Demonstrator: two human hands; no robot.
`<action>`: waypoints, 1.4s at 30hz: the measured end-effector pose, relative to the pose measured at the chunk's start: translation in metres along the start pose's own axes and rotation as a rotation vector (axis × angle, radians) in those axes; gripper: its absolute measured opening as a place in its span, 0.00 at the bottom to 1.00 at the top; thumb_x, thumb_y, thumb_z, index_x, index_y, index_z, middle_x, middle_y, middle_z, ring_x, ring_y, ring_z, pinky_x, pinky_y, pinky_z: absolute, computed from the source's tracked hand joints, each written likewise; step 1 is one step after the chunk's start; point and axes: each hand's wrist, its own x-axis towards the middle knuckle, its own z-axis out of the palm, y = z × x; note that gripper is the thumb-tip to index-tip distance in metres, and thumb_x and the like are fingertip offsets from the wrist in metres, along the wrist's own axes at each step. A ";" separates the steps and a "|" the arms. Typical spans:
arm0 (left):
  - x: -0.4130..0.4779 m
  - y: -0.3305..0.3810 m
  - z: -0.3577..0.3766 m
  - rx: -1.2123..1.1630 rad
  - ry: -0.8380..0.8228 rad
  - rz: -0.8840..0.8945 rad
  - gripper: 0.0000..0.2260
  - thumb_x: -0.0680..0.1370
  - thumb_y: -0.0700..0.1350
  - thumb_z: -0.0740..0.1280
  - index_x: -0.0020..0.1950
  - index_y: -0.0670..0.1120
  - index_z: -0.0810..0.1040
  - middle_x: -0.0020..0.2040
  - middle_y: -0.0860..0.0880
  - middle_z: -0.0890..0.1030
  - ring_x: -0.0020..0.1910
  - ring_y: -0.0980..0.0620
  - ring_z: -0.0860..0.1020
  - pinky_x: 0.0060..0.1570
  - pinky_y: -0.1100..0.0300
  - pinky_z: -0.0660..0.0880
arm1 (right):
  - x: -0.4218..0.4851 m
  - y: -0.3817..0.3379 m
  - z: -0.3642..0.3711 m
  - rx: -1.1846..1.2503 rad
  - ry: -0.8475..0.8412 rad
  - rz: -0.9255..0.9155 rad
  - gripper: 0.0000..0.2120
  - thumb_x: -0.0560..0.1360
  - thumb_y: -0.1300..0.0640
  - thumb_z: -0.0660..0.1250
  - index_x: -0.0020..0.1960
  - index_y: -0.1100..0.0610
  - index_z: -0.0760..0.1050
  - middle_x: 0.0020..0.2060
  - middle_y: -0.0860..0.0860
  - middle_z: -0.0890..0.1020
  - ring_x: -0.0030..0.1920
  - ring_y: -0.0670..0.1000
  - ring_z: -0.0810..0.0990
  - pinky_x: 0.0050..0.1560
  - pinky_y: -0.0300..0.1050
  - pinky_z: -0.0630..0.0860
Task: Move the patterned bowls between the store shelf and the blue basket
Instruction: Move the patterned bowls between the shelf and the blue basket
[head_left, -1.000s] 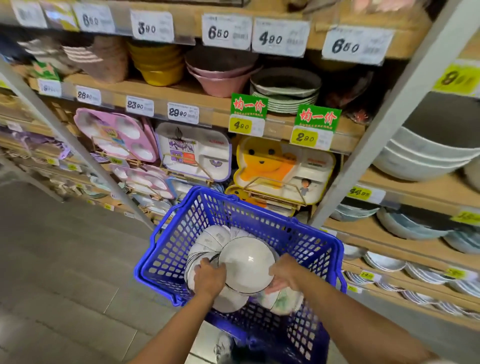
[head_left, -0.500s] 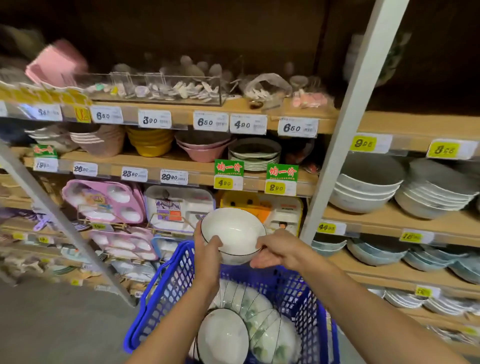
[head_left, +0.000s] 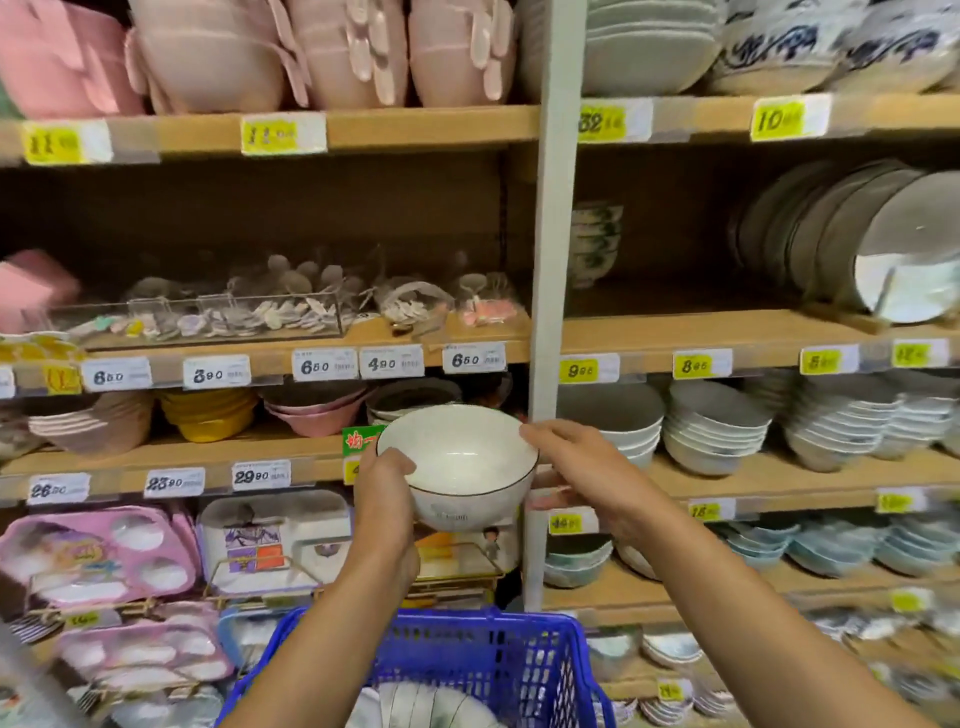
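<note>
At the centre of the frame, above the blue basket (head_left: 467, 631) and before the shelf (head_left: 727, 332), the white dark-rimmed bowl (head_left: 457, 462) faces mouth-up, tipped toward the camera, with the left hand (head_left: 382, 499) and right hand (head_left: 576, 467) curled round opposite sides of its rim, below price tags (head_left: 390, 364) reading 650, 490, 650.

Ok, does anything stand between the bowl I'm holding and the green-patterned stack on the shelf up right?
Yes: the white upright post stands between the bowl and the patterned stack, so it must pass right of the post. Nothing else visible.
</note>
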 end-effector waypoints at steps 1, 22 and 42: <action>-0.008 0.000 0.013 0.007 -0.032 -0.019 0.18 0.74 0.42 0.57 0.62 0.49 0.73 0.54 0.43 0.78 0.47 0.41 0.77 0.31 0.56 0.75 | -0.006 -0.002 -0.012 0.030 0.007 -0.024 0.12 0.77 0.46 0.65 0.57 0.49 0.78 0.48 0.47 0.85 0.47 0.48 0.85 0.43 0.45 0.83; -0.127 -0.037 0.273 -0.037 -0.223 -0.058 0.06 0.74 0.45 0.61 0.49 0.52 0.74 0.46 0.45 0.81 0.45 0.43 0.79 0.47 0.47 0.78 | -0.070 -0.034 -0.254 0.389 0.288 -0.127 0.12 0.75 0.62 0.55 0.51 0.55 0.77 0.48 0.53 0.81 0.47 0.53 0.78 0.41 0.45 0.75; 0.042 0.009 0.357 -0.030 -0.354 -0.016 0.13 0.76 0.47 0.62 0.61 0.51 0.74 0.51 0.45 0.82 0.49 0.43 0.81 0.40 0.48 0.82 | 0.117 -0.089 -0.290 0.519 0.328 -0.129 0.22 0.70 0.69 0.54 0.59 0.59 0.78 0.52 0.59 0.82 0.49 0.59 0.81 0.38 0.47 0.80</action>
